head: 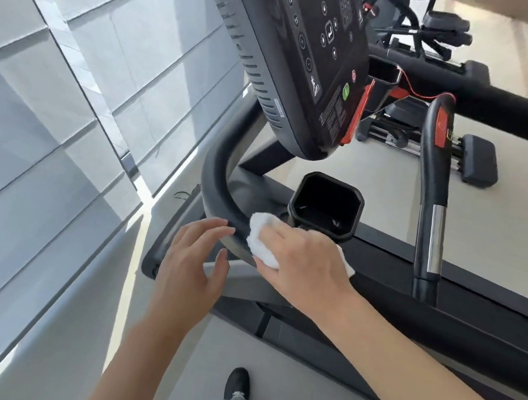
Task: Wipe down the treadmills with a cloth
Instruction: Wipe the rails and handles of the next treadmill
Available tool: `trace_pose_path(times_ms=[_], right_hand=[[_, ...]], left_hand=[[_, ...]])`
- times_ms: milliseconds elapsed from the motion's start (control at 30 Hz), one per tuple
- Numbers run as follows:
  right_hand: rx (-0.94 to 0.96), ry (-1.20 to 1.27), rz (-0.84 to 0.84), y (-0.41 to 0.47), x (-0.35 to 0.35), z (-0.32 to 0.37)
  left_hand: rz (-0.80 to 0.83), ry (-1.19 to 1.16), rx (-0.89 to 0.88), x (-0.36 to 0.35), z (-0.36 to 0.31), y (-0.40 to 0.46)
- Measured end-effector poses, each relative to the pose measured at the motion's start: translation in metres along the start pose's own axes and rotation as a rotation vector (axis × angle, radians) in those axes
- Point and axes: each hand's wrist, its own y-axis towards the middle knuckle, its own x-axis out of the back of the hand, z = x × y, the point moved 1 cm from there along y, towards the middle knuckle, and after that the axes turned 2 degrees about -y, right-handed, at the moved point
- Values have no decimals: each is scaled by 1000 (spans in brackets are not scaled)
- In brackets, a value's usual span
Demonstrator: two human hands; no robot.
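On the far left you have the window wall [50,104], its grey panels running up and away from you. Just right of it, your left hand [193,257] hovers beside the treadmill's curved handrail [216,180]. Its fingers are spread and only loosely bent, holding nothing; the fingertips [227,229] reach the near edge of the rail, though you cannot tell whether they actually touch it.

Right beside that hand, your right hand [304,265] lies palm down over the white cloth [263,236], pressing it onto the handrail where the rail bends toward the treadmill's frame. The fingers are fairly straight and laid close together across the top of the cloth; the thumb is out of sight, so you cannot tell whether it curls under. The cloth bunches out from under the fingertips on the left and shows again as a small corner behind the wrist on the right.

Just beyond your right hand sits the black cup holder [325,204], open at the top. Above it, farther off, the treadmill console [312,55] tilts across the view, with round buttons, a green button and a red safety key strip along its right edge. Farther right stands the upright grip bar [433,205] with a metal sensor band, and past it, another exercise machine [445,35] on the pale floor. Near you, at the bottom, your dark shoe [237,384] rests on the floor beside the treadmill deck [441,324].
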Motion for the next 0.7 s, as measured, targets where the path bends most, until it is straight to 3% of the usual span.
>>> trace_pose_path(times_ms=[100, 300, 600, 700], right_hand=[[-146, 74, -121, -52, 22, -40], [-509, 75, -13, -127, 49, -114], [-565, 129, 12, -161, 61, -144], [-535, 94, 128, -138, 55, -143]], left_hand=[[33, -28, -116, -22, -19, 10], [186, -63, -315, -78, -65, 21], [245, -12, -375, -119, -110, 16], [252, 30, -333, -118, -119, 15]])
